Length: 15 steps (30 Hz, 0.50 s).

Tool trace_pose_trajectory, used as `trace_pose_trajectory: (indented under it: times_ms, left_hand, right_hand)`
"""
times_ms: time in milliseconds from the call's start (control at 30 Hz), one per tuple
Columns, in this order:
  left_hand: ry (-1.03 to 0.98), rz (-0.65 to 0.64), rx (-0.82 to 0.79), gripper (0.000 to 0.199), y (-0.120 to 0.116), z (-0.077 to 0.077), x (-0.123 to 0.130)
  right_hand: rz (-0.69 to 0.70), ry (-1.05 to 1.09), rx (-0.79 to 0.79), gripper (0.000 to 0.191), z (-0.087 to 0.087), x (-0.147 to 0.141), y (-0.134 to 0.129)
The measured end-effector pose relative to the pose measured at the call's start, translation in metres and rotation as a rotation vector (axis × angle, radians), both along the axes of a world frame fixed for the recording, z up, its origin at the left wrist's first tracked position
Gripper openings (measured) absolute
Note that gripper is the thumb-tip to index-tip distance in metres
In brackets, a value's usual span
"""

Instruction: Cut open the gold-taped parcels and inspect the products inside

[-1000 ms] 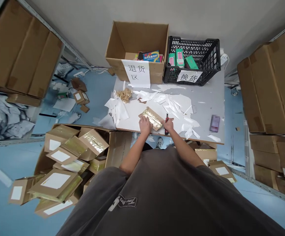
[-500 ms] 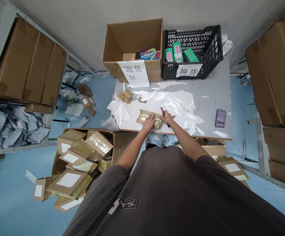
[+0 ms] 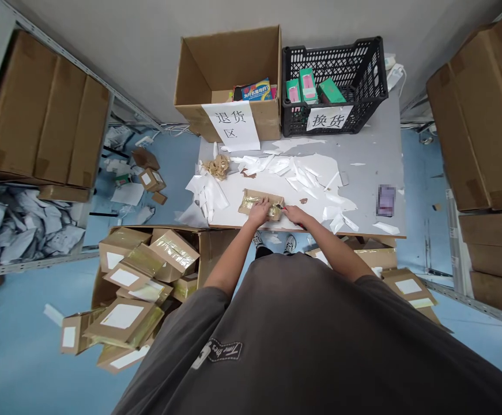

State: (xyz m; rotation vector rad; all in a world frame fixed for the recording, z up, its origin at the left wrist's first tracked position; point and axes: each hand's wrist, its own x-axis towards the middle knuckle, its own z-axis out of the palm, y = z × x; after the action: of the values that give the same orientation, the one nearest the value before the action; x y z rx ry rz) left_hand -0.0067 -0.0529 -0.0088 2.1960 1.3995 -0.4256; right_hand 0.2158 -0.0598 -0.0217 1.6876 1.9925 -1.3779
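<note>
On the table lies a small brown cardboard package (image 3: 247,203) wrapped in shiny tape. My left hand (image 3: 259,212) rests on top of it, fingers lying across the cardboard and pressing it down. Closed around a red and black utility knife (image 3: 282,207) is my right hand (image 3: 294,214), at the package's right end. The knife's tip points left and meets the taped cardboard there; whether the blade has gone in cannot be made out. Torn white paper (image 3: 296,169) and a crumpled wad of brown paper (image 3: 217,166) lie beyond the package.
A labelled cardboard box (image 3: 229,124) and a black crate (image 3: 336,86) with green boxes stand at the table's back. A blurred purple item (image 3: 385,200) lies right. Taped parcels (image 3: 123,316) fill a big carton at left; shelves flank both sides.
My right hand has moved slightly down. The knife has tipped from upright to pointing left, its tip now at the package's right end. My left hand stays on the package.
</note>
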Motion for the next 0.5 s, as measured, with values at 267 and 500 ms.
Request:
trace_pose_trajectory:
  times_ms: [267, 500]
  left_hand:
    - [-0.003, 0.003, 0.02, 0.067, 0.001, 0.001, 0.002]
    - [-0.086, 0.066, 0.036, 0.091, 0.005, 0.006, 0.0]
  right_hand:
    - [-0.154, 0.127, -0.206, 0.041, 0.013, 0.002, -0.012]
    - [-0.294, 0.274, -0.282, 0.04, 0.026, 0.017, -0.043]
